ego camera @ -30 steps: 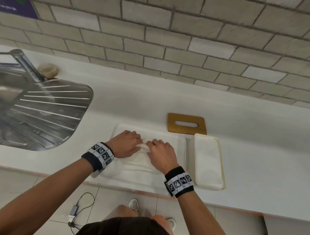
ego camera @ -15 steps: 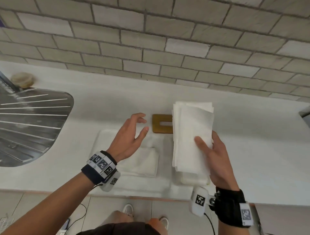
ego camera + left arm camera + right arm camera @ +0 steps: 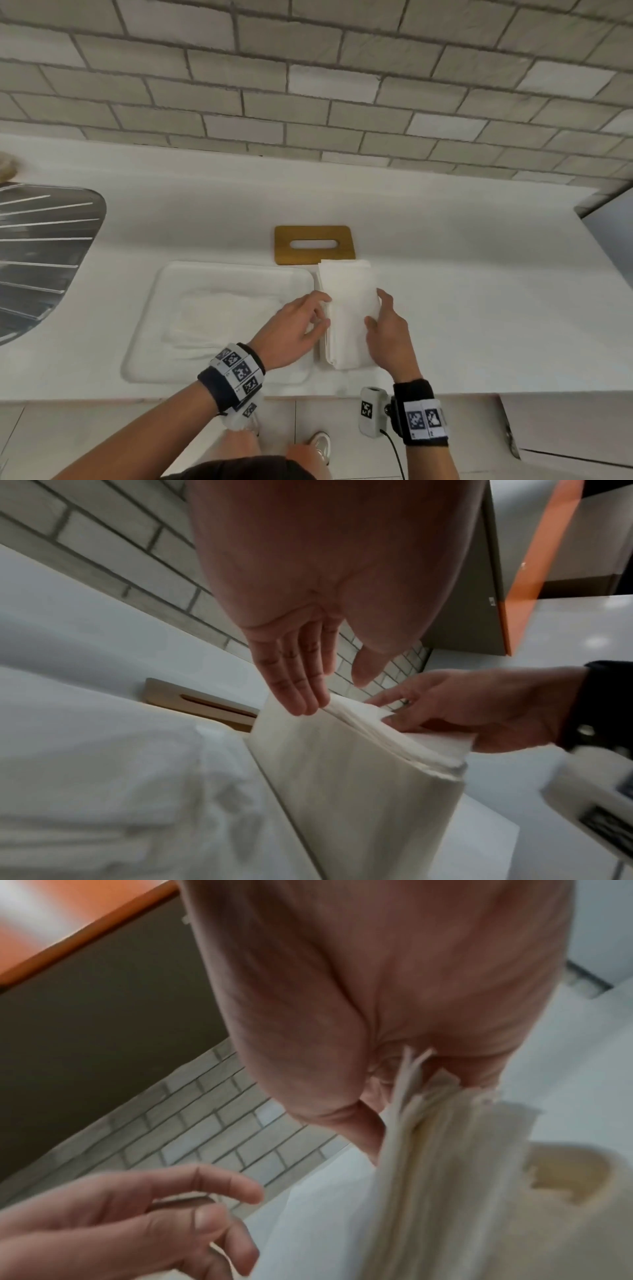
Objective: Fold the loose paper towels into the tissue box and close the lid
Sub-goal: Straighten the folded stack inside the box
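From the head view: white worktop, tray with a few folded towels lying in it, wooden lid flat behind, slot up, off the box. Only from the left wrist: stack of paper towels standing in the tissue box, layered edges visible. Only from the right wrist: sheets running between thumb and fingers. Left hand with fingers straight, tips touching the stack's left edge, nothing clasped. Right hand gripping the stack from the right, thumb on top, fingers hidden behind. Box just right of the tray, near the worktop's front edge.
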The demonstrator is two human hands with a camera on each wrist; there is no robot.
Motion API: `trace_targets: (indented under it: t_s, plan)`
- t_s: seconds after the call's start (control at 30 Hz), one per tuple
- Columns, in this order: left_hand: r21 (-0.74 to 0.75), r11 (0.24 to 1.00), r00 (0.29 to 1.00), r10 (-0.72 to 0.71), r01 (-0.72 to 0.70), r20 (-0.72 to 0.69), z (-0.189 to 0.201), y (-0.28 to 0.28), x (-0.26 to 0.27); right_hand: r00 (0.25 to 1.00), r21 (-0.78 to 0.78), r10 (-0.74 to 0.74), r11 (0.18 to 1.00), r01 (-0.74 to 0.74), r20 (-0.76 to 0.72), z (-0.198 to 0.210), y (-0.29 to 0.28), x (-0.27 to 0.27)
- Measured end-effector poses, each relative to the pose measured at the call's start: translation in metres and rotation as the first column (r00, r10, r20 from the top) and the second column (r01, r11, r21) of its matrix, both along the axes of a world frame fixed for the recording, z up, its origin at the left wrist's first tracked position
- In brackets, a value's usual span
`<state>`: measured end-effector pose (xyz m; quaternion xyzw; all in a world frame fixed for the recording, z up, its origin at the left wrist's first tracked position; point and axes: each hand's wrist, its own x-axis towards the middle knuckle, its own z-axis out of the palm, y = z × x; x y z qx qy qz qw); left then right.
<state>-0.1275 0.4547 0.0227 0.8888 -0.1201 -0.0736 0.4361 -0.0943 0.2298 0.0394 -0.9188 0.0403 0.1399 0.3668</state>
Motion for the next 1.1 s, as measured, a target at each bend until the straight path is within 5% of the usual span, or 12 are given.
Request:
trace_targets:
  t_s: [0.2, 0.33, 0.47, 0.57, 0.73, 0.97, 1.03, 1.1]
  plan:
    - [0.219, 0.973, 0.992, 0.048, -0.073, 0.118, -0.002, 0.076, -0.005, 0.993, -0.253, -0.001, 0.967, 0.031, 0.119, 0.013, 0.015, -0.019]
    - [0.479, 0.877, 0.998, -0.053, 0.036, 0.022, -0.017, 0.139, -0.029, 0.895, -0.506, 0.278, 0.86, -0.07, 0.349, 0.013, 0.029, -0.01]
    - [0.601, 0.788, 0.979, -0.199, 0.134, 0.042, -0.04, 0.167, -0.041, 0.887, -0.459, 0.45, 0.812, -0.361, 0.099, -0.016, 0.046, -0.001]
    - [0.618, 0.779, 0.97, -0.217, 0.106, 0.108, -0.042, 0.168, -0.034, 0.901, -0.421, 0.432, 0.826, -0.376, 0.042, -0.03, 0.05, -0.001]
    - [0.648, 0.754, 0.956, -0.257, 0.105, 0.143, -0.037, 0.171, -0.031, 0.945, -0.42, 0.326, 0.857, -0.298, -0.006, 0.002, 0.042, -0.01]
    - [0.545, 0.836, 0.997, -0.076, 0.07, -0.012, -0.028, 0.171, -0.017, 0.917, -0.498, 0.388, 0.778, -0.382, -0.096, 0.004, 0.044, -0.015]
    - [0.515, 0.857, 1.0, -0.026, 0.013, 0.017, -0.022, 0.172, -0.011, 0.929, -0.503, 0.37, 0.797, -0.335, -0.032, 0.015, 0.046, -0.015]
    - [0.458, 0.885, 0.996, 0.063, -0.085, 0.064, -0.011, 0.176, -0.004, 0.922, -0.439, 0.325, 0.874, -0.208, 0.211, 0.025, 0.056, -0.023]
